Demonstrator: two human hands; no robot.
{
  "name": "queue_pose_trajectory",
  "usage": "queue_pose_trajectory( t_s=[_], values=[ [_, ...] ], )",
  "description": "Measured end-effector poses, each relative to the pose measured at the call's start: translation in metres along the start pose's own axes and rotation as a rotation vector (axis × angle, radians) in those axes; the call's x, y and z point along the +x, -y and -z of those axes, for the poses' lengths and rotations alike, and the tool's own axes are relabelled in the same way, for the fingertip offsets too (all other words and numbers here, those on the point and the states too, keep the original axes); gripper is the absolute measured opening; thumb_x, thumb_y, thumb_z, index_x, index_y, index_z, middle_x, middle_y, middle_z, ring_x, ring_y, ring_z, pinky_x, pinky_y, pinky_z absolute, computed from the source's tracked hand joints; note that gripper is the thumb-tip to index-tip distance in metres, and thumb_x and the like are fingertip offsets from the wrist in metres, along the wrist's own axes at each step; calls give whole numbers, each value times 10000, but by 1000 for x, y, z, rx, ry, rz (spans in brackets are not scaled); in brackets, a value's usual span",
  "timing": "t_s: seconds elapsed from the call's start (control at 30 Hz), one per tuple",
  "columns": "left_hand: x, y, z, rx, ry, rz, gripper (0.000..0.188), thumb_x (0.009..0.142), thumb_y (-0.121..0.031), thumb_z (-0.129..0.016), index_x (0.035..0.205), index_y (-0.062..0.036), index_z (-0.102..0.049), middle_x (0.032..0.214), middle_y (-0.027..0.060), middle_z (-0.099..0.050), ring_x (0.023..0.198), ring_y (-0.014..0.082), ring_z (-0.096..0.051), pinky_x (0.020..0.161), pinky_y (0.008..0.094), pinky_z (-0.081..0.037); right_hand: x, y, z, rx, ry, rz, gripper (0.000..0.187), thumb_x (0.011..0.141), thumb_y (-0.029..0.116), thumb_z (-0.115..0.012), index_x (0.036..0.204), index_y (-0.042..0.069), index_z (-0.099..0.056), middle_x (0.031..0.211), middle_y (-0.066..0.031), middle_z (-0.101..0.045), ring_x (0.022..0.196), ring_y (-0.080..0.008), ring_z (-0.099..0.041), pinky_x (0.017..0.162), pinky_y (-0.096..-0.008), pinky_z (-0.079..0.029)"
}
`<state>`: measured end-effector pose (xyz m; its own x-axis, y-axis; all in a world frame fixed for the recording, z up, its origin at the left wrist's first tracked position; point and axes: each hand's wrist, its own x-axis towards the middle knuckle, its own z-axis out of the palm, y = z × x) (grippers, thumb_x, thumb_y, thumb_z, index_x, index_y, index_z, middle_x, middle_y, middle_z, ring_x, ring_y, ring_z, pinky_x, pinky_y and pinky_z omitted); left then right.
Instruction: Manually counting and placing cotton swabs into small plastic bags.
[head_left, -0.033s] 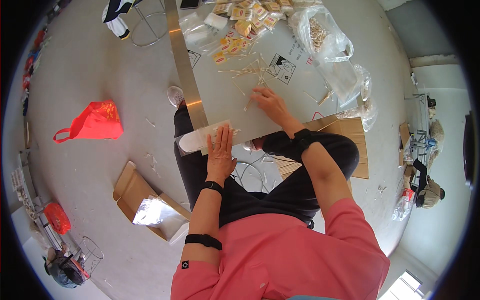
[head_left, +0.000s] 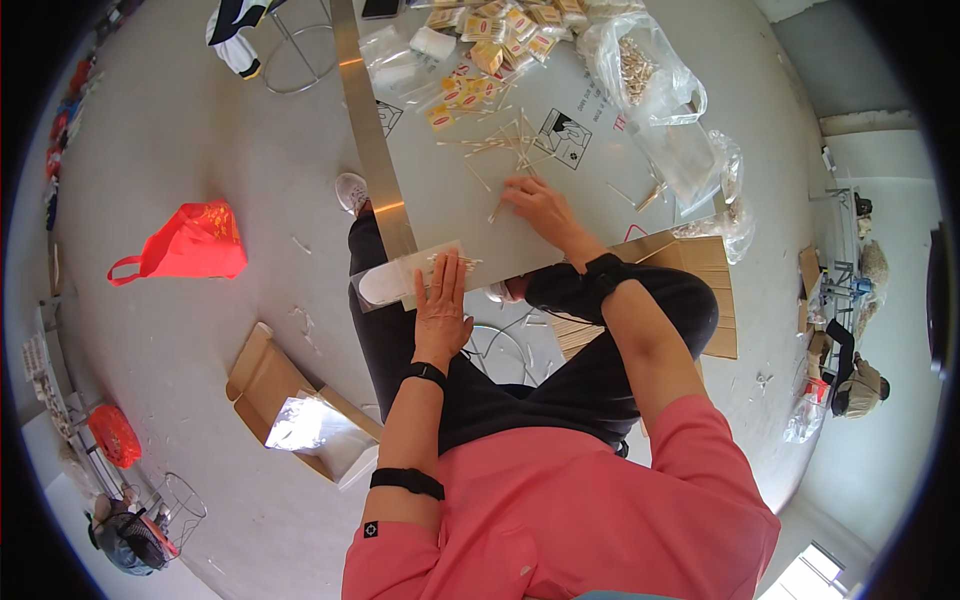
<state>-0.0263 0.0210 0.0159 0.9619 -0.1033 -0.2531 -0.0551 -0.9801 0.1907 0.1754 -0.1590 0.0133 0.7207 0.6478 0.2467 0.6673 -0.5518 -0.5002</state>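
Note:
My left hand [head_left: 440, 305] lies flat with its fingers stretched out, pressing a clear plastic bag [head_left: 405, 270] at the table's near left corner. Several cotton swabs [head_left: 472, 262] show at the bag's right end, partly under my fingers. A white rounded piece [head_left: 378, 285] sits at its left end. Over the table, my right hand [head_left: 540, 205] has its fingers bent together around a cotton swab [head_left: 494, 213], whose end sticks out below them. Just beyond those fingertips is a loose heap of cotton swabs [head_left: 520, 145].
Small yellow-labelled packets [head_left: 500, 35] pile up at the table's far side. A clear bag full of swabs [head_left: 635, 70] stands at the right, near a few stray swabs [head_left: 650, 195]. Cardboard boxes [head_left: 705, 285] and a red bag [head_left: 195, 243] are on the floor.

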Motion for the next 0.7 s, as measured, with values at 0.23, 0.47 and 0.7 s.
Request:
queue_pose_trajectory(
  t_s=[0.23, 0.47, 0.7],
  values=[
    [-3, 0, 2, -17, 18, 14, 983, 716, -384, -722, 1487, -65, -202, 1578, 83, -84, 1464, 237, -54, 1169, 513, -25, -14, 27, -39, 182, -65, -101, 58, 743, 83, -668, 798, 70, -653, 835, -76, -599, 825, -287, -601, 700, -372, -499],
    [-1, 0, 1, -3, -7, 10, 994, 708, -378, -724, 1489, -62, -198, 1576, 87, -100, 1463, 240, -67, 1168, 517, -29, -21, 77, -70, 376, -126, -232, 31, 763, 80, -667, 790, 64, -666, 797, -102, -590, 761, -303, -600, 672, -379, -494],
    [-2, -1, 0, 19, -24, 1, 1013, 707, -377, -725, 1492, -45, -176, 1575, 102, -100, 1464, 246, -65, 1166, 517, -15, -28, 76, -70, 410, -76, -178, 52, 781, 43, -669, 834, 43, -668, 822, -103, -606, 715, -291, -610, 639, -352, -495]
  ],
)
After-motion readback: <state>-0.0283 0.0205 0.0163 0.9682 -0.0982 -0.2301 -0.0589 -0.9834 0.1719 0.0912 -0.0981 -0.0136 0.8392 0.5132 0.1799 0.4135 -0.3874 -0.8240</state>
